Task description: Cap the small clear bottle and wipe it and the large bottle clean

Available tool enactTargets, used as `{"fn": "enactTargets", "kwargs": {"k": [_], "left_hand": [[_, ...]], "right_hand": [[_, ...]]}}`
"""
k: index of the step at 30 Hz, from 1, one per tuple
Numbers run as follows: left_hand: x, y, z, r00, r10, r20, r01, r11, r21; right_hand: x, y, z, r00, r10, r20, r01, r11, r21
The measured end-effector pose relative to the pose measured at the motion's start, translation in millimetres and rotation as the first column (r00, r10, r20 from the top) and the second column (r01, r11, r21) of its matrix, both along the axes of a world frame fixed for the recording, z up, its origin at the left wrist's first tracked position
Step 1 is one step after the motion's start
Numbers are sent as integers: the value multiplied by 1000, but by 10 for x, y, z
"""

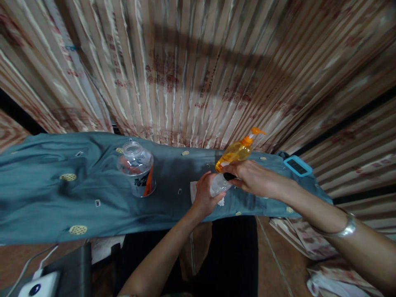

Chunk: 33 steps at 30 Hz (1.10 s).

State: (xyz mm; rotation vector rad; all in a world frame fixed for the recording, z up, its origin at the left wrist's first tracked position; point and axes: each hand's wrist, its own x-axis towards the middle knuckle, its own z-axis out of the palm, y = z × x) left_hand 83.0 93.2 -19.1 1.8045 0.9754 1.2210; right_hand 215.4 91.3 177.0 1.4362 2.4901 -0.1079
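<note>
Arms outstretched; left hand (204, 196), right hand (252, 178) curled (nearly touching).

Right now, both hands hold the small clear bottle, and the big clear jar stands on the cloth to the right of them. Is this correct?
One thing is wrong: in the head view the big clear jar stands on the cloth to the left of the left hand and the right hand, not to their right. Both hands do hold the small clear bottle.
</note>
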Motion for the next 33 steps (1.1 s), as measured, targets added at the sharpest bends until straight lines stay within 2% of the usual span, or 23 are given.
{"fn": "enactTargets", "kwargs": {"k": [5, 10, 16, 23, 28, 33], "left_hand": [[-5, -1, 9, 1000, 3, -1, -3, 1000, -1], [-3, -4, 5, 1000, 7, 1, -7, 1000, -1], [-6, -3, 2, 1000, 12, 13, -12, 1000, 12], [-14, -12, 37, 1000, 10, -5, -10, 1000, 1], [-10, -12, 32, 1000, -4, 3, 4, 1000, -8], [-7, 0, 10, 1000, 9, -4, -9, 1000, -9]], "right_hand": [[0, 7, 55, 1000, -1, 21, 2, 999, -43], [-11, 61, 1, 996, -30, 84, 35, 997, -64], [-35, 105, -41, 981, -107, 162, 111, 994, -19], [-18, 52, 11, 994, -70, 86, 72, 997, -23], [-41, 82, -38, 985, -110, 130, 111, 994, 1], [-18, 63, 24, 992, -93, 84, 93, 996, 5]]}}
